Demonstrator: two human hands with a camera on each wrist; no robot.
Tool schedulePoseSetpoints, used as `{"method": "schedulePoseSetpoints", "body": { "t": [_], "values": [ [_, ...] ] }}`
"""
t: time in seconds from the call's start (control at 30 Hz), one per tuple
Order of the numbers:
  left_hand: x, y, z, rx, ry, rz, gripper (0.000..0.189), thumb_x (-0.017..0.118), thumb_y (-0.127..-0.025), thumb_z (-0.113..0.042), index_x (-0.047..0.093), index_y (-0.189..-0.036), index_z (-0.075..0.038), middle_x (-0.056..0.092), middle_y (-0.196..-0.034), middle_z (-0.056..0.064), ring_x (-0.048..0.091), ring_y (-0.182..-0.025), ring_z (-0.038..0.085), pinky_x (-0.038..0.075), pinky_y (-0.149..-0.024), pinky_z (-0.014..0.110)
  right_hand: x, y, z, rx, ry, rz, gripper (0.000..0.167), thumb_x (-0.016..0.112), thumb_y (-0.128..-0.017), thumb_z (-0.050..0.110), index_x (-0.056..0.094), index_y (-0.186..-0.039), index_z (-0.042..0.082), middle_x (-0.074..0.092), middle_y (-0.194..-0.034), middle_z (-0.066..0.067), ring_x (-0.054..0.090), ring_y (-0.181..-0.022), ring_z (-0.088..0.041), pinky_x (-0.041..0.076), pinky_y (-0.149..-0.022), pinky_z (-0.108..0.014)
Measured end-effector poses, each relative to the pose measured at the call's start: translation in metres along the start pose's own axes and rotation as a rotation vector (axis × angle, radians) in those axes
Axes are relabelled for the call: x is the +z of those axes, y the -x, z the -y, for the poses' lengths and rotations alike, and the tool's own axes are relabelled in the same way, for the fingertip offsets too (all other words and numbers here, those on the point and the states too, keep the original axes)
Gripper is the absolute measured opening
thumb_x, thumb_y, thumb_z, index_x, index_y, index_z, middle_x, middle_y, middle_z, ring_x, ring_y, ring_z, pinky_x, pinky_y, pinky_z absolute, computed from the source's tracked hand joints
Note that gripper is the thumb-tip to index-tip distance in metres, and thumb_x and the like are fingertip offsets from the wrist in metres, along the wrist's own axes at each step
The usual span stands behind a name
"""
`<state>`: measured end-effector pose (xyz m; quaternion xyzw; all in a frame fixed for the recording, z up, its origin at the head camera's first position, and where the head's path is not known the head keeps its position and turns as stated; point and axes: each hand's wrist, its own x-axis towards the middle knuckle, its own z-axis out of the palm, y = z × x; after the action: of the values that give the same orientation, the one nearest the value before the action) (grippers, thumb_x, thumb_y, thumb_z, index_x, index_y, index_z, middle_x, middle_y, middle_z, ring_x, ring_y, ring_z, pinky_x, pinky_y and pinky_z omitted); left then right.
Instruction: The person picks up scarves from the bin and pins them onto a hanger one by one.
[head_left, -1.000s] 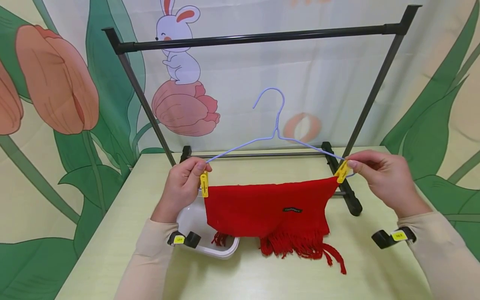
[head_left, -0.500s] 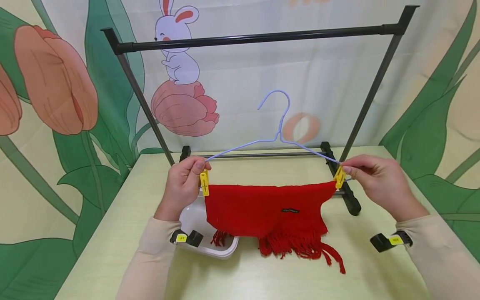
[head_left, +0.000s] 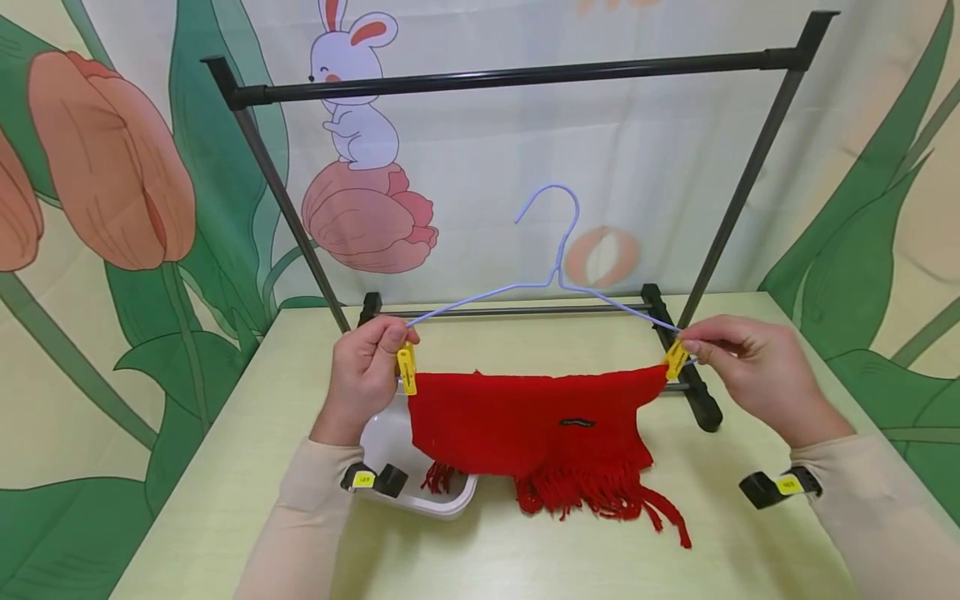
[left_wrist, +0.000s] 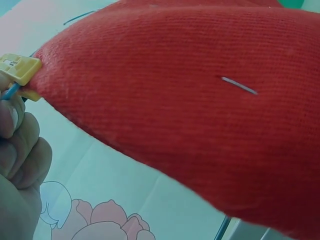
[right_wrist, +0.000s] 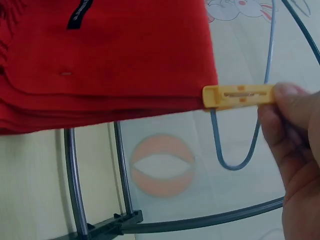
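Observation:
A folded red scarf with a fringe hangs over the bottom wire of a pale blue wire hanger. Two yellow clips pin it there. My left hand grips the hanger's left end by the left clip. My right hand pinches the right clip at the right end. The left wrist view shows the scarf close up beside the clip. In the right wrist view my fingertips hold the yellow clip at the scarf's corner.
A black drying rack stands at the table's back, its top bar above the hanger hook and its feet behind the scarf. A white tray lies under my left wrist. The pale green table has a printed backdrop behind it.
The hanger with the scarf has sunk slightly and levelled out. My right hand came down and a little left, and the hook has shifted to the right.

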<state>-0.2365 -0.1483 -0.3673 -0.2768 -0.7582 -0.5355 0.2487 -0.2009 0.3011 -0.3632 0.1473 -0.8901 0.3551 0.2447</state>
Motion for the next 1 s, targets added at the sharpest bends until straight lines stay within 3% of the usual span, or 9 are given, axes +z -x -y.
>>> {"method": "schedulePoseSetpoints", "body": {
  "t": [0.1,0.3,0.53,0.67,0.83,0.93,1.0],
  "values": [
    [0.000,0.001,0.000,0.020,0.010,-0.011,0.013,0.058,-0.106,0.007,0.068,-0.098,0.009,0.061,-0.076,0.017,0.046,-0.059,0.011,0.044,-0.053,0.018,0.003,0.001,0.000,-0.038,0.006,-0.016,0.020,0.083,-0.089,-0.006,0.085,-0.105,0.007,0.081,-0.099,-0.012,0.062,-0.086,0.016,0.050,-0.078,-0.003],
    [-0.001,0.001,0.003,0.048,0.014,-0.021,0.013,0.058,-0.105,0.008,0.067,-0.097,0.011,0.064,-0.078,0.020,0.047,-0.059,0.010,0.045,-0.054,0.016,0.005,0.002,0.003,0.095,0.010,0.034,0.013,0.081,-0.095,0.004,0.084,-0.107,0.004,0.082,-0.097,-0.016,0.062,-0.075,0.009,0.051,-0.065,-0.011],
    [-0.002,0.003,0.006,0.049,0.013,-0.049,0.014,0.058,-0.106,0.007,0.068,-0.097,0.011,0.063,-0.075,0.018,0.045,-0.057,0.010,0.044,-0.053,0.016,0.008,0.004,0.007,0.052,0.050,0.053,0.015,0.082,-0.094,0.003,0.084,-0.108,0.008,0.082,-0.100,-0.012,0.061,-0.081,0.009,0.052,-0.071,-0.006],
    [-0.003,0.004,0.006,0.030,0.020,-0.035,0.014,0.058,-0.106,0.006,0.068,-0.097,0.011,0.064,-0.078,0.020,0.045,-0.058,0.010,0.044,-0.054,0.017,0.006,0.005,0.006,0.102,0.020,0.077,0.019,0.079,-0.098,0.008,0.082,-0.116,0.006,0.082,-0.103,-0.015,0.064,-0.079,0.007,0.054,-0.068,-0.011],
    [-0.005,0.005,0.007,0.014,0.015,-0.002,0.014,0.058,-0.106,0.005,0.069,-0.099,0.011,0.065,-0.080,0.020,0.047,-0.060,0.010,0.044,-0.054,0.017,0.006,0.006,0.011,0.180,0.053,0.107,0.026,0.073,-0.104,0.016,0.078,-0.126,0.004,0.081,-0.110,-0.019,0.075,-0.088,-0.016,0.055,-0.068,-0.012],
    [-0.006,0.006,0.007,0.026,-0.001,0.013,0.014,0.058,-0.106,0.006,0.069,-0.099,0.011,0.065,-0.080,0.019,0.048,-0.061,0.010,0.045,-0.055,0.018,0.009,0.007,0.017,0.186,0.104,0.089,0.026,0.072,-0.105,0.019,0.077,-0.124,0.002,0.080,-0.108,-0.020,0.073,-0.093,-0.033,0.055,-0.067,-0.015],
    [-0.007,0.006,0.007,0.036,-0.011,0.017,0.013,0.058,-0.105,0.007,0.069,-0.099,0.011,0.066,-0.080,0.020,0.048,-0.061,0.010,0.046,-0.055,0.018,0.009,0.007,0.020,0.187,0.141,0.075,0.026,0.072,-0.105,0.021,0.077,-0.122,0.002,0.080,-0.104,-0.019,0.070,-0.092,-0.034,0.054,-0.064,-0.018]
  ]
}}
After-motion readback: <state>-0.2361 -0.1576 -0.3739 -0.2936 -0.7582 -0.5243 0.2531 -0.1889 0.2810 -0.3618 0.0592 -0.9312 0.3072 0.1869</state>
